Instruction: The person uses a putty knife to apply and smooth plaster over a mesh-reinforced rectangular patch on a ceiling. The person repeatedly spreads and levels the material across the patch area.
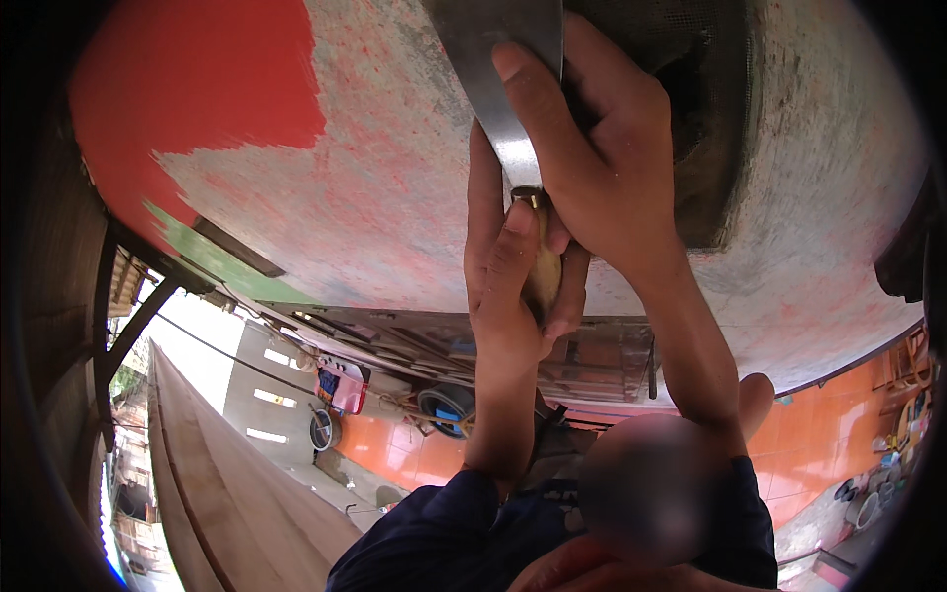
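A putty knife with a wide steel blade and a short wooden handle is held between my two hands, up against a wall of patchy grey, white and pinkish worn paint. My left hand wraps the handle, its thumb pressed along it by the metal collar. Higher up, my right hand grips the blade from its right edge, thumb flat on the face and fingers curled behind. The blade's far end runs out of the top of the picture. What the hidden fingers touch cannot be seen.
Bright red paint covers the upper left of the wall, above a green strip. Right of my hands is a dark mesh-covered opening. A brown sheet hangs at lower left; orange floor tiles show below, with clutter at right.
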### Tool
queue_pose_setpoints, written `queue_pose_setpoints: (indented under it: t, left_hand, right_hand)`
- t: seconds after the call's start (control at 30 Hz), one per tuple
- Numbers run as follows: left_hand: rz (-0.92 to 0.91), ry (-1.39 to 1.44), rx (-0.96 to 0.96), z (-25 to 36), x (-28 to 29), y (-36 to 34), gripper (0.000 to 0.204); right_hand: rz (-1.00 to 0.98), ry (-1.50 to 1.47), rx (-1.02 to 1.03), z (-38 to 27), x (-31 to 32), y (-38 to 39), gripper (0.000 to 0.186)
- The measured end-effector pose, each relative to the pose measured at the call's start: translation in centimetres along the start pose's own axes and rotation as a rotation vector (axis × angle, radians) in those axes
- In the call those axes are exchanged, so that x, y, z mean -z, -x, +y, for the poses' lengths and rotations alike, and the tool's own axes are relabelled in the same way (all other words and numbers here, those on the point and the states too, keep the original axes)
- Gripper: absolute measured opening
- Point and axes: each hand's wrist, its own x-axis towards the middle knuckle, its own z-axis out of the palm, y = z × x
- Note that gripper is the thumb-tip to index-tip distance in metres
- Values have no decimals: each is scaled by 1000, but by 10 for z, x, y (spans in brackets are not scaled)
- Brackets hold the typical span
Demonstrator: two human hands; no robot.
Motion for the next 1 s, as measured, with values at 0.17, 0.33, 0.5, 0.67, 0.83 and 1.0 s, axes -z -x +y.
queue_pose_setpoints:
  t: [0.17, 0.33, 0.5, 0.67, 0.83, 1.0]
  left_hand:
    - [-33, 13, 36, 8, -3, 2, 68]
    - [58, 104, 87, 16, -20, 6, 67]
    - [160, 24, 90, 21, -29, 6, 68]
    - [179, -140, 80, 28, -19, 5, 67]
    - [136, -243, 42, 22, -10, 2, 70]
    - [25, -114, 60, 23, 8, -6, 73]
  right_hand:
    - [16, 69, -32, -5, -2, -2, 25]
    - [-14, 71, 95, -21, 4, -14, 25]
    - [-88, -136, -7, -37, 13, -13, 25]
    - [-24, -25, -175, -18, -9, -5, 18]
    - [31, -169, -241, -13, -12, 2, 20]
    - [137, 29, 46, -3, -25, 0, 22]
